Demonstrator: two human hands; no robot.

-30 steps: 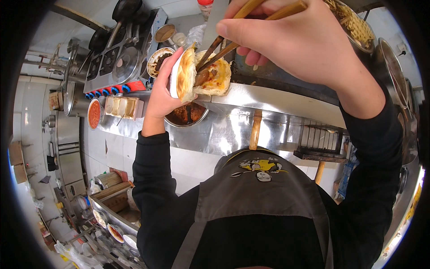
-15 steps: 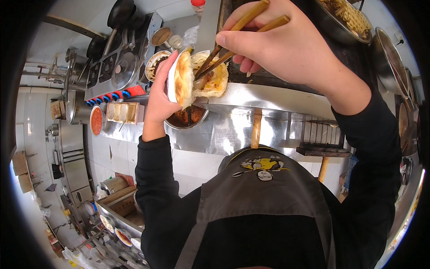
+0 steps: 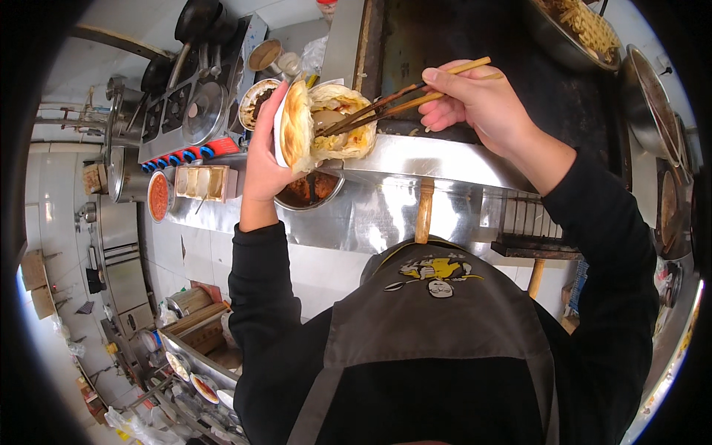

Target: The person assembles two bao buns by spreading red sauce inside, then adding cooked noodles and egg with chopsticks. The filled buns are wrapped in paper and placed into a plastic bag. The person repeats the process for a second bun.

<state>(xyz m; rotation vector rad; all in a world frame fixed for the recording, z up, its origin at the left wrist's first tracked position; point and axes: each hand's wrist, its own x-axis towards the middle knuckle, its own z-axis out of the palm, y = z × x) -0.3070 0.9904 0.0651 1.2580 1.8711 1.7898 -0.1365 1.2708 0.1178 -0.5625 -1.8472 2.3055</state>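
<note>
My left hand [image 3: 265,165] is closed round a split flatbread [image 3: 300,127], browned on its outer face, with white wrapping at its back. The bread gapes toward the right, and pale and yellowish filling shows inside; I cannot make out what it is. In my right hand [image 3: 482,104] is a pair of wooden chopsticks [image 3: 404,100] with dark lower ends. Their tips reach into the opening of the bread. Just below the bread stands a metal bowl of dark red food [image 3: 311,191], partly covered by it.
A dark flat griddle [image 3: 445,37] lies beyond my right hand, with a metal bowl of noodles [image 3: 575,33] at its far right. To the left are a gas stove [image 3: 174,111], a bowl of red sauce [image 3: 158,196] and a divided seasoning box [image 3: 204,184]. A steel ledge [image 3: 437,159] runs along the front.
My right hand has drawn back toward me and to the right, so the chopsticks lie at a flatter angle. The bread has shifted slightly left and its opening shows more.
</note>
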